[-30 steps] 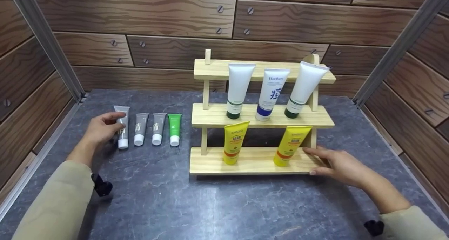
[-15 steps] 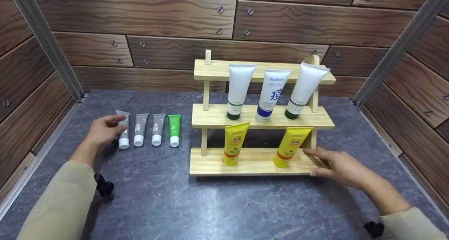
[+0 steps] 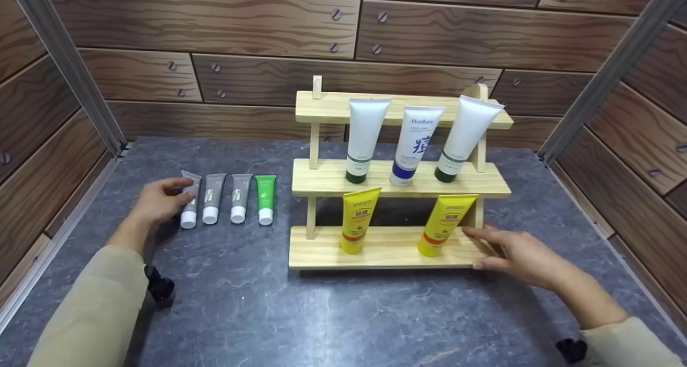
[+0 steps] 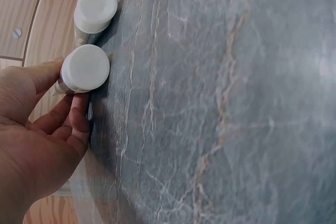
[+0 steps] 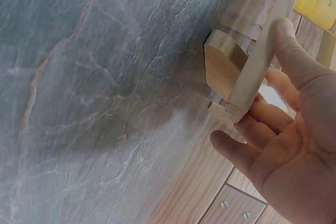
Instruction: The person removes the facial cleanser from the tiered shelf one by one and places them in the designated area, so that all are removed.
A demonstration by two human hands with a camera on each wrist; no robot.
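Note:
At the left end of a row of small tubes, my left hand (image 3: 161,199) pinches a grey squeeze tube (image 3: 189,215) between thumb and fingers. Its white cap (image 4: 88,68) faces the camera in the left wrist view; the hand covers much of its body. My right hand (image 3: 528,257) grips the right end of the bottom tier of a three-tier wooden display rack (image 3: 316,251). In the right wrist view the thumb (image 5: 286,30) lies on the board's edge, with fingers underneath and behind. Two yellow tubes (image 3: 360,219) (image 3: 447,222) stand cap-down on that bottom tier.
Two more grey tubes (image 3: 213,198) (image 3: 241,198) and a green tube (image 3: 265,198) lie beside the held one, caps toward me. Three white tubes (image 3: 366,136) (image 3: 416,144) (image 3: 467,136) lean on the middle tier. Wood-patterned walls (image 3: 214,21) enclose the grey marbled table (image 3: 241,313).
My left hand has shifted slightly right, bringing the grey tube nearer its neighbour, its top end now more tilted. The right hand and the rack stay put.

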